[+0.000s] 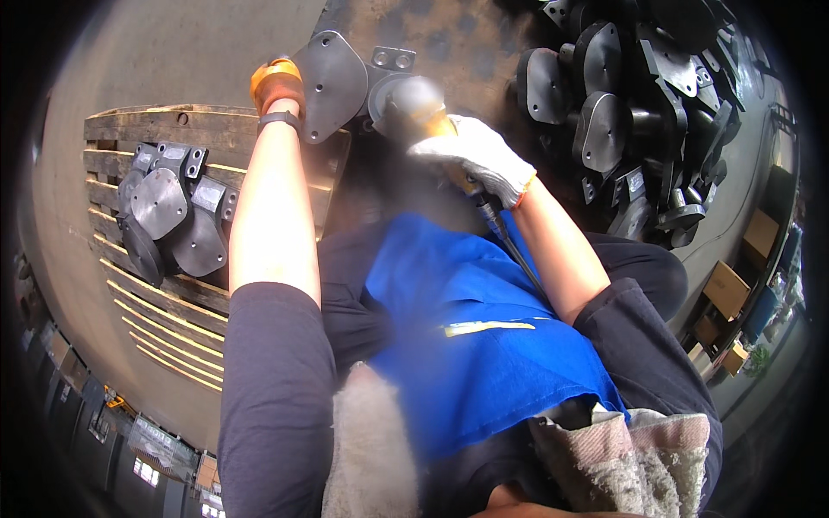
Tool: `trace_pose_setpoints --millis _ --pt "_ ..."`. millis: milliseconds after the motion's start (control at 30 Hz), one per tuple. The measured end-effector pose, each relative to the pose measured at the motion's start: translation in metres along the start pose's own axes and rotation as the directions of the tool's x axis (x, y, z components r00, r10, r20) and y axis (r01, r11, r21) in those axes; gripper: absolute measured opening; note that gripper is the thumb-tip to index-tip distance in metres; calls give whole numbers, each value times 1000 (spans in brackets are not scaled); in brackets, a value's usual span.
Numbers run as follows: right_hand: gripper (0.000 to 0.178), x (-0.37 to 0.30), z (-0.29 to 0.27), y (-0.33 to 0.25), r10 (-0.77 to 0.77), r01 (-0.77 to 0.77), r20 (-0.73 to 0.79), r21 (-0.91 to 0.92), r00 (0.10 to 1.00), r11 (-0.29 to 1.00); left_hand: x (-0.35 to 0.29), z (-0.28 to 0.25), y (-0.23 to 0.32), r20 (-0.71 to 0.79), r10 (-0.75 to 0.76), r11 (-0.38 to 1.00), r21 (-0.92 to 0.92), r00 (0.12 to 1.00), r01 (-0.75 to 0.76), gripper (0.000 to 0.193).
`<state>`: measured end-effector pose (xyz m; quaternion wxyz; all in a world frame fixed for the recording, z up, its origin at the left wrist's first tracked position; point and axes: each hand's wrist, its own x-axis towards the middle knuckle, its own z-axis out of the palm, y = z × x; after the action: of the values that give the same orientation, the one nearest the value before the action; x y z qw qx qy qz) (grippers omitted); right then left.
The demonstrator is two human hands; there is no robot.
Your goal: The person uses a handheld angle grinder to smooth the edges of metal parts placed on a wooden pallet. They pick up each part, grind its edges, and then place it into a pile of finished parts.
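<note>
My left hand (278, 85), in an orange glove, is closed at the left edge of a dark rounded metal plate (332, 82) with small holes. The plate stands tilted toward me and is joined to a bracket (393, 59) with two bolt holes. In a white knit glove, my right hand (484, 157) grips a yellow-bodied angle grinder (436, 125), its cord running down past my blue apron (484, 345). The grinder's head is close to the part, right of the plate; blur hides whether they touch.
A wooden pallet (220, 125) on the left bears several similar metal parts (158, 204). Many more metal parts (602, 131) are heaped at the right. Cardboard boxes (727, 289) stand beyond them at the far right. The grinder's cord (518, 256) lies across my lap.
</note>
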<state>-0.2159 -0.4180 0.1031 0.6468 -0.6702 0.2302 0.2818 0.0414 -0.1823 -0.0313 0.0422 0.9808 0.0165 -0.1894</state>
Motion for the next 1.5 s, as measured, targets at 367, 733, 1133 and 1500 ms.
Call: trace_pose_setpoints --millis 367,733,1133,1500 --pt "30 -6 -18 -1 -20 17 -95 -28 995 999 26 28 -17 -71 -43 991 -131 997 33 39" --pt "28 -1 -13 6 -76 72 -54 -73 996 995 34 46 -27 -166 87 996 27 982 -84 43" --pt "45 -23 4 -11 31 -27 45 -101 999 994 -7 -8 10 -76 -3 1000 -26 997 1 36" --pt "49 -37 -12 -4 86 -90 -26 -249 996 964 20 5 -5 -99 39 998 -48 994 -44 47"
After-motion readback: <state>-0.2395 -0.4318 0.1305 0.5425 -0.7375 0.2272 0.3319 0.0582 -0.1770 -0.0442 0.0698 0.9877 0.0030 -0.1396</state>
